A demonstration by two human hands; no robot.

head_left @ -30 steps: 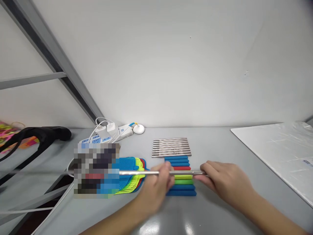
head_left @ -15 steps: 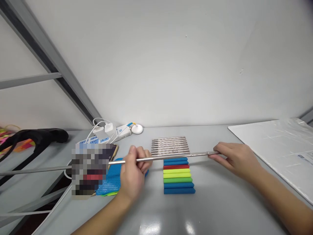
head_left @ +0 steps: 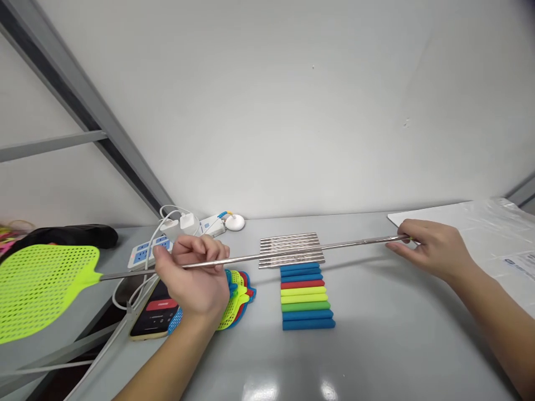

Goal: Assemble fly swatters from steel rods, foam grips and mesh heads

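Note:
A yellow-green fly swatter (head_left: pixel 45 289) with a long thin metal rod lies across my view, its mesh head at the far left. My left hand (head_left: pixel 196 278), palm turned up, has its fingers curled loosely about the rod, which runs between thumb and fingers. Out at the rod's right end, my right hand (head_left: pixel 434 250) pinches the tip, where a speck of yellow shows. Below the rod lies a row of coloured handle sleeves (head_left: pixel 305 299) in blue, red, yellow and green. Just behind them rest several metal rods (head_left: pixel 292 243). Stacked swatter heads (head_left: pixel 237 298) are partly hidden by my left wrist.
A phone (head_left: pixel 152 317) lies at the left by a power strip (head_left: pixel 146 252) with plugs and white cables. A round white device (head_left: pixel 234 223) sits near the wall. At the right is a plastic-wrapped white board (head_left: pixel 472 234). A metal frame (head_left: pixel 121 161) stands left.
The swatter has shifted right and its mesh head has come into view. My right hand has moved right and up with the rod's end. My left hand has moved left and its fingers have loosened.

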